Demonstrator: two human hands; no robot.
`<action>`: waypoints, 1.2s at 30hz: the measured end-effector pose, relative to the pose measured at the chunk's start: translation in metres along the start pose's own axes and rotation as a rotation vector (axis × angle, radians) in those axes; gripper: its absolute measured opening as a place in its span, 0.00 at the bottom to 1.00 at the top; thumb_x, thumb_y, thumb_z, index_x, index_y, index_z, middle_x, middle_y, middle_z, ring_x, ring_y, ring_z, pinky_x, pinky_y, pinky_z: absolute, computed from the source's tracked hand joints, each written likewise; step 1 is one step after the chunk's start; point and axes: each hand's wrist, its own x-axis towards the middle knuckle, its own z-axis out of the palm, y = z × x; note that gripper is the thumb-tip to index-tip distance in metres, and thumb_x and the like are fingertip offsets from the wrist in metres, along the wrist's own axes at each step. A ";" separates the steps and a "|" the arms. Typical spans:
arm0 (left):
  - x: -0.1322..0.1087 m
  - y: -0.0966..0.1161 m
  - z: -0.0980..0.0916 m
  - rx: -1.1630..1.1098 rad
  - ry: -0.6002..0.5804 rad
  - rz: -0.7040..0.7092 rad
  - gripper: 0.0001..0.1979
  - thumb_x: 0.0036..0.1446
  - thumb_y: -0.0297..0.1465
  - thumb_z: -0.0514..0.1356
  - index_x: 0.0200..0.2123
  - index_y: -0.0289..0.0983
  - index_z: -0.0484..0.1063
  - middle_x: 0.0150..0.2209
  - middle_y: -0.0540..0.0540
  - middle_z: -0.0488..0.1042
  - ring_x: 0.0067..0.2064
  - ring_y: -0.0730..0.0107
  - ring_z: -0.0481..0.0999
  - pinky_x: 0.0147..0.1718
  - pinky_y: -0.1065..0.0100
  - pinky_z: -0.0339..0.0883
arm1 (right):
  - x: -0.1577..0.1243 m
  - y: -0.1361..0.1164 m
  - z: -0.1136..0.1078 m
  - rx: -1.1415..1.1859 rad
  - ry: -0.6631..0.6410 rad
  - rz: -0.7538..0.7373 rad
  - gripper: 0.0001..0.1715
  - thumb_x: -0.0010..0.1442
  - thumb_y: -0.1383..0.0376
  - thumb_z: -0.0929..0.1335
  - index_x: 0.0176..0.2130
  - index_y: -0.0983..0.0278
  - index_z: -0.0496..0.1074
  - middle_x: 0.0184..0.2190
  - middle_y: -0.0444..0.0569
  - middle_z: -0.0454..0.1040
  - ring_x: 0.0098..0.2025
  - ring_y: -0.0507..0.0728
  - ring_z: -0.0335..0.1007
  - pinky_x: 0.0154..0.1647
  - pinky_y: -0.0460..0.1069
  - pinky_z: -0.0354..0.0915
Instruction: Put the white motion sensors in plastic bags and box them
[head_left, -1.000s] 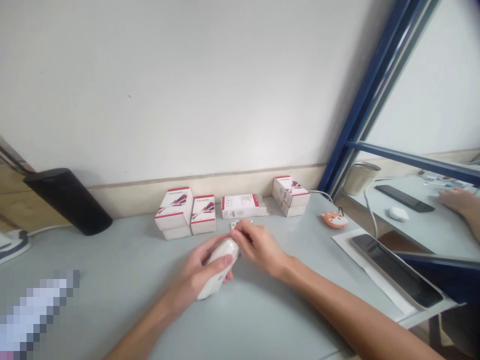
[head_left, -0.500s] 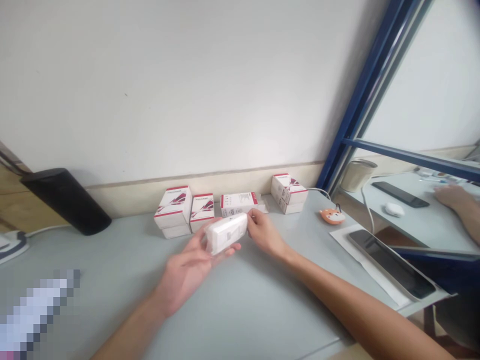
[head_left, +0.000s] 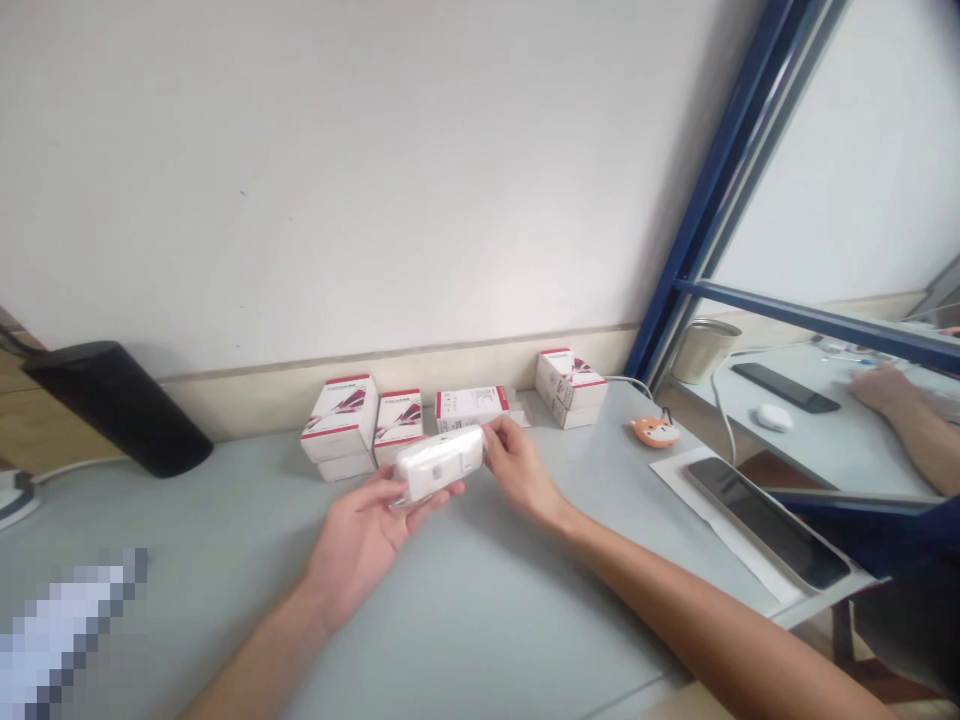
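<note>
A white block-shaped item in clear plastic wrap (head_left: pixel 439 463) is held above the grey desk. My left hand (head_left: pixel 367 535) grips its left end, thumb on the near side and fingers underneath. At the right end, the fingers of my right hand (head_left: pixel 517 465) pinch the edge of the wrapped item. What kind of device is inside the wrap I cannot make out. Just behind it lies a white and red box (head_left: pixel 472 403) with an open flap at its right end.
White and red boxes stand along the wall: a stack (head_left: pixel 339 425) and a smaller box (head_left: pixel 398 415) at left, another stack (head_left: pixel 571 388) at right. A black cylinder (head_left: pixel 124 410) leans far left. An orange animal-faced case (head_left: pixel 655 432) and a phone (head_left: pixel 769 523) lie right, beside a blue-framed partition (head_left: pixel 694 200).
The wrapped item has turned slightly, showing more of its near face, and sits a little further left in view. Both hands keep their hold. The whole view has shifted slightly.
</note>
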 end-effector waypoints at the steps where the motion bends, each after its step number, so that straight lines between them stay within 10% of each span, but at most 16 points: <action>1: 0.000 0.000 0.000 -0.005 0.006 0.002 0.33 0.57 0.20 0.63 0.66 0.37 0.69 0.65 0.38 0.74 0.61 0.39 0.78 0.65 0.49 0.72 | 0.000 0.000 0.001 0.014 0.006 -0.007 0.20 0.71 0.49 0.63 0.33 0.60 0.63 0.29 0.41 0.64 0.32 0.53 0.59 0.34 0.50 0.57; 24: 0.001 0.003 0.001 0.015 0.007 0.031 0.40 0.54 0.20 0.60 0.71 0.32 0.60 0.60 0.31 0.78 0.52 0.41 0.85 0.53 0.52 0.79 | -0.009 -0.005 0.005 0.065 0.035 -0.140 0.17 0.72 0.51 0.64 0.36 0.59 0.64 0.31 0.42 0.67 0.34 0.55 0.61 0.36 0.50 0.60; 36: 0.003 0.002 0.000 0.174 -0.090 0.065 0.29 0.66 0.36 0.64 0.68 0.38 0.68 0.64 0.34 0.75 0.51 0.44 0.84 0.47 0.55 0.79 | -0.008 -0.003 0.004 0.029 0.014 -0.092 0.19 0.72 0.51 0.64 0.34 0.59 0.63 0.30 0.41 0.65 0.32 0.54 0.60 0.34 0.50 0.58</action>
